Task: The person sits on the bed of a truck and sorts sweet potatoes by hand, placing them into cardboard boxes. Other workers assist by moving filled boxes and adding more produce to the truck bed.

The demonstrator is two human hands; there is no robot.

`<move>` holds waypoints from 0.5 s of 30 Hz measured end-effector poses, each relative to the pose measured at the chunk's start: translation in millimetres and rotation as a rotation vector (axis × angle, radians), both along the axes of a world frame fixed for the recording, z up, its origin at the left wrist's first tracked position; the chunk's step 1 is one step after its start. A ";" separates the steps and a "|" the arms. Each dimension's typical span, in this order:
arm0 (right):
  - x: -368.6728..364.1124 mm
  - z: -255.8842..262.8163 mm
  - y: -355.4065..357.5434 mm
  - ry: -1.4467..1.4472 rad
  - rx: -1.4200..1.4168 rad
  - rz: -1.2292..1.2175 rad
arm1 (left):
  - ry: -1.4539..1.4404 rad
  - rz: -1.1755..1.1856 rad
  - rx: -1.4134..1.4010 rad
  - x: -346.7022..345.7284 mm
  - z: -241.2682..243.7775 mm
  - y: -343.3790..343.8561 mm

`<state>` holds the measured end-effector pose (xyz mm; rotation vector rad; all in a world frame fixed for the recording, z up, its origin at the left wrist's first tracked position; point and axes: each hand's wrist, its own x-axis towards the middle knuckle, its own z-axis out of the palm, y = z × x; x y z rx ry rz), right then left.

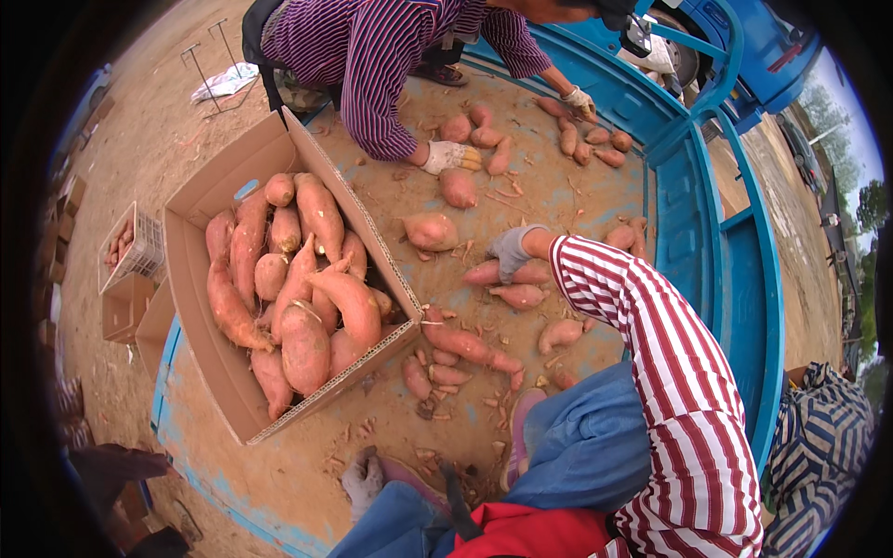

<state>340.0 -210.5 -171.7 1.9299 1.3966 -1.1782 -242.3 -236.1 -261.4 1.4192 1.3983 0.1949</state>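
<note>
My right hand [515, 252], in a grey glove, reaches across the dirty truck bed [391, 188] with its fingers closed over a long sweet potato [481, 273]. Just below that one lies another sweet potato [520, 296]. My left hand [363, 481], also gloved, hangs low beside my shoe; its fingers look partly curled, and whether it holds anything is unclear. Between my hands rest a large crooked sweet potato [474, 347] and several smaller ones. To the left stands an open cardboard box [251, 143] with many sweet potatoes [303, 349] piled inside.
A co-worker in a striped shirt [384, 63] crouches opposite, gloved hands [450, 157] among loose sweet potatoes. Blue metal side rails [760, 265] border the bed on the right. On the ground at left are a plastic crate [143, 244] and another cardboard box [125, 307].
</note>
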 end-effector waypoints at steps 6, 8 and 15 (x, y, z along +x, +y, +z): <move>1.5 8.8 -6.3 -0.027 -0.064 0.005 | 0.018 -0.019 -0.047 6.8 11.7 3.2; 2.2 7.0 -8.2 -0.016 -0.070 0.009 | 0.010 -0.018 -0.052 9.3 15.2 4.2; -1.4 -4.3 -5.2 -0.008 -0.066 0.053 | -0.112 0.035 -0.106 3.3 17.2 3.3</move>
